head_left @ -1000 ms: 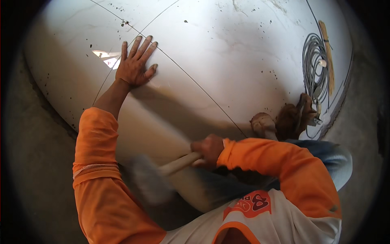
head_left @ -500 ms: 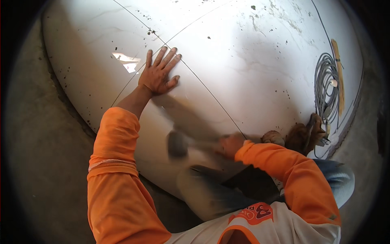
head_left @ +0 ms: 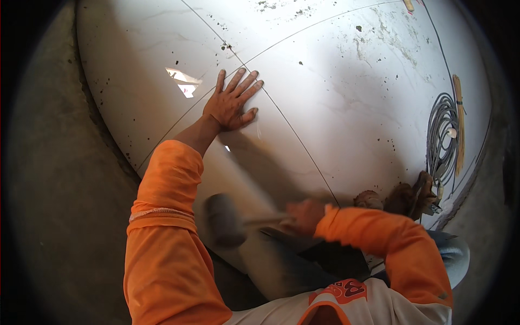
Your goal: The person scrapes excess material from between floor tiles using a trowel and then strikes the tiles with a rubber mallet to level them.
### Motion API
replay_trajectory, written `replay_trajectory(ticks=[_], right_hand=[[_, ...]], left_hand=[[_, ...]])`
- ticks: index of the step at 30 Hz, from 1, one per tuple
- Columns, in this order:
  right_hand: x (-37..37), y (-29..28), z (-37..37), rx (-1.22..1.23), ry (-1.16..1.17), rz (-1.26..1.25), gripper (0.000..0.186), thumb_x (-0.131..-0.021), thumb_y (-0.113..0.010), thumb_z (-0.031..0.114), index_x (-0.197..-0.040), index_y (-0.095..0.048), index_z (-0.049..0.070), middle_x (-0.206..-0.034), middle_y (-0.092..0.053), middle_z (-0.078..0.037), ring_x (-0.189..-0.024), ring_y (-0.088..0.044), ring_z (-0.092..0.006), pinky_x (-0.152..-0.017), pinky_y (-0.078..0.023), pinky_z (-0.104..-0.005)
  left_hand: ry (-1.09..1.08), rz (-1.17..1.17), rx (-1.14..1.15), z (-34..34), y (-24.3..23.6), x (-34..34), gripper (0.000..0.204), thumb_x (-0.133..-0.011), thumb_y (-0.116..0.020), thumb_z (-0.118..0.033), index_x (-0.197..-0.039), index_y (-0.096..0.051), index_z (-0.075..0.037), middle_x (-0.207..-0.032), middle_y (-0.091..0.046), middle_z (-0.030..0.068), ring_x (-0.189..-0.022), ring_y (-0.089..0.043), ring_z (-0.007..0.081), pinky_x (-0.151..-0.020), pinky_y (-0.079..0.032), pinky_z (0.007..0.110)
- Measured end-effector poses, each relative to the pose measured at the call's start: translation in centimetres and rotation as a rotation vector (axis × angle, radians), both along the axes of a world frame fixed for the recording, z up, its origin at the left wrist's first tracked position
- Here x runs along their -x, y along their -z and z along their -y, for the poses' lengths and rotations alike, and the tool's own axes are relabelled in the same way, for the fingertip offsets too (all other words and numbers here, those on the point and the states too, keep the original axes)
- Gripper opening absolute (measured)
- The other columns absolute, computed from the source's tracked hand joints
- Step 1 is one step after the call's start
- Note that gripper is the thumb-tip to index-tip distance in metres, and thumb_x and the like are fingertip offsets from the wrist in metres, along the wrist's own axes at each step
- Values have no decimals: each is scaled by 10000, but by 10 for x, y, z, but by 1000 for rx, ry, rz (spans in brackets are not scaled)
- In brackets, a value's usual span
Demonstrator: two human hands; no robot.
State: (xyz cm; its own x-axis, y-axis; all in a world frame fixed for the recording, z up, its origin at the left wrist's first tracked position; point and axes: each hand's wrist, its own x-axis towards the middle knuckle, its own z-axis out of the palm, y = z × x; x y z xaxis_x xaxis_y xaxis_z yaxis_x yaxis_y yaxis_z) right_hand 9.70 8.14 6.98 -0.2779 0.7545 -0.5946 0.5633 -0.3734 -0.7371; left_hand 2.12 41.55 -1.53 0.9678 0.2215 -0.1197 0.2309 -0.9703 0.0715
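Note:
My left hand lies flat with fingers spread on the pale, glossy floor tiles, its fingertips at the spot where the joint lines cross. In my right hand is the handle of a mallet with a dark, thick head, which points to the left. Motion smears the mallet somewhat. It appears raised above the tile close to my bent knee, and its shadow falls on the surface between my two hands.
A coiled grey cable lies on the tiles at the right beside a bundle of thin sticks. Brown objects sit near my right forearm. Dark crumbs dot the tiles. Bare grey floor borders them at the left.
The view has shifted, so the tiles appear further right and lower. The mallet head looks larger and sits nearer my left forearm. My left hand remains flat by the crossing joints.

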Motion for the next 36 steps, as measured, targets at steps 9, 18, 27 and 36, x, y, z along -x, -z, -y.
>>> replay_trajectory(ticks=[9, 18, 27, 36], right_hand=[[-10, 45, 41, -112, 22, 147, 695, -843, -452, 729, -923, -610, 57, -748, -660, -211, -732, -649, -435, -680, -520, -521], [-16, 31, 28, -112, 11, 165, 581, -876, -510, 619, -851, -608, 47, -725, -658, -196, -702, -651, -419, -672, -526, -498], [-10, -5, -7, -117, 30, -34, 613, -887, -475, 636, -879, -620, 40, -669, -637, -201, -677, -636, -419, -663, -510, -506], [-26, 4, -14, 168, -281, 151, 587, -903, -494, 598, -1029, -617, 38, -745, -663, -222, -741, -662, -416, -701, -526, -489]], left_hand=[[22, 118, 77, 5, 5, -4, 692, -861, -497, -438, -1478, -329, -172, -1578, -232, 70, -1446, -210, 319, -1142, -88, 628], [-103, 91, 60, 5, 2, -2, 734, -859, -475, -481, -1488, -296, -149, -1576, -220, 97, -1459, -191, 247, -1164, -77, 583], [-108, 99, 54, 0, 2, 1, 766, -838, -518, -436, -1488, -279, -110, -1563, -240, 120, -1450, -213, 284, -1159, -84, 585], [-104, 92, 88, 8, 9, 1, 760, -831, -522, -426, -1487, -285, -124, -1568, -232, 104, -1452, -207, 275, -1152, -83, 601]])
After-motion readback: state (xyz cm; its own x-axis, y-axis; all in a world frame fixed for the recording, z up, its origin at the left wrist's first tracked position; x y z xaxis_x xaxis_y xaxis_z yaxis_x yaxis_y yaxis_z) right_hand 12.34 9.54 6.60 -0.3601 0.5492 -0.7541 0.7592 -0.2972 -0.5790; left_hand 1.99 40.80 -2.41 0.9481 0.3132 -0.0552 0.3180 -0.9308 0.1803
